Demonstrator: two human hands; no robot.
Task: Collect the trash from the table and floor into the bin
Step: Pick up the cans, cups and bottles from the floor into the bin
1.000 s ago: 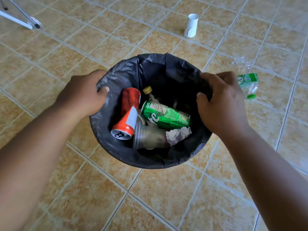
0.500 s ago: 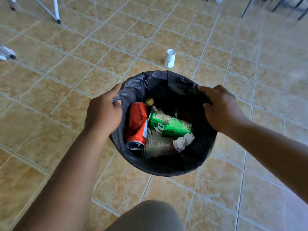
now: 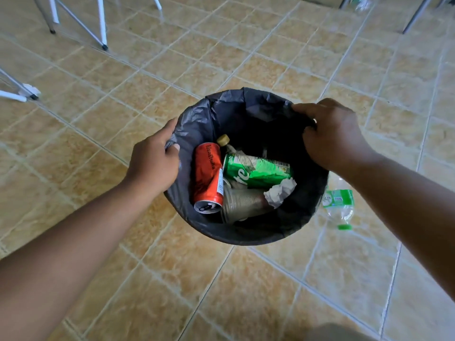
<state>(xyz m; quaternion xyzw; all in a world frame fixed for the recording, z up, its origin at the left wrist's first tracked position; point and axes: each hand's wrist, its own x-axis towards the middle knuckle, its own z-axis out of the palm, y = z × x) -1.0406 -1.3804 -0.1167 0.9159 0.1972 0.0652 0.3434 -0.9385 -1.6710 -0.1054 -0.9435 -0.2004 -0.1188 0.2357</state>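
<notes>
Your left hand [image 3: 154,163] and right hand [image 3: 337,134] clasp the round black-lined bin [image 3: 246,232] by its rim; it has shifted, leaving a clear green-labelled plastic bottle [image 3: 338,205] just right, uncollected.

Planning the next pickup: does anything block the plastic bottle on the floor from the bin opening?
Nothing visible. The plastic bottle lies beside the bin, whose mouth is open; left hand and right hand grip its rim.
</notes>
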